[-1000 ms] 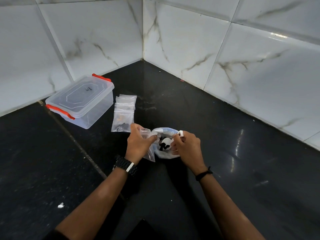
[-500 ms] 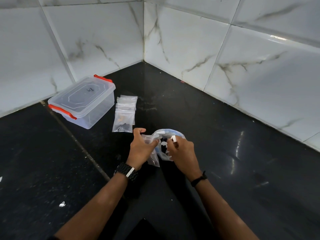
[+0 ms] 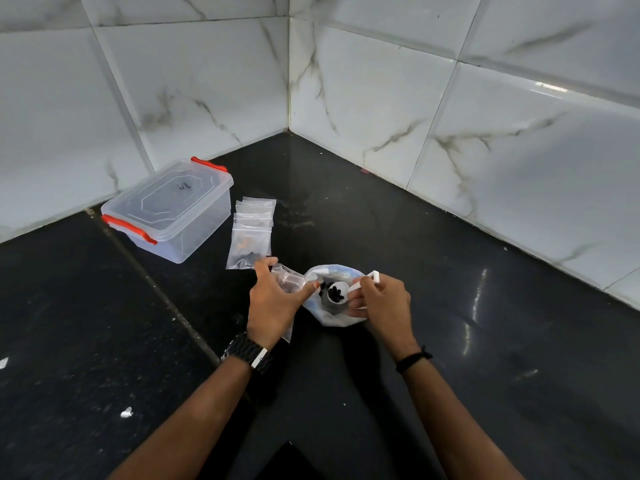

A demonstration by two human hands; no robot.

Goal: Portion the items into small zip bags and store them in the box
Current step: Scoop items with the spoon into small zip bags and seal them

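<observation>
a black stone floor (image 3: 450, 306) fills the lower part of the view, meeting white marbled wall tiles (image 3: 381, 98) in a corner. the clear plastic box (image 3: 171, 211) with orange-red latches sits on the floor near the left wall, its lid on. just right of it lies a small stack of zip bags (image 3: 251, 233) — the nearest one holds a few dark and brownish bits, the ones behind it look empty. nearer the person, a larger open plastic bag (image 3: 332, 313) rests on the floor between the two hands. the left hand (image 3: 273, 306), a black watch on its wrist, grips a small clear zip bag (image 3: 287, 280), thumb and fingers curled round its mouth, held just beside the larger bag's opening. the right hand (image 3: 384, 306) pinches the handle of a white scoop (image 3: 341, 292) — its round bowl, holding several small black pieces, sits over the open larger bag, close to the small bag's mouth. a few white specks (image 3: 126, 412) lie on the floor at lower left.
</observation>
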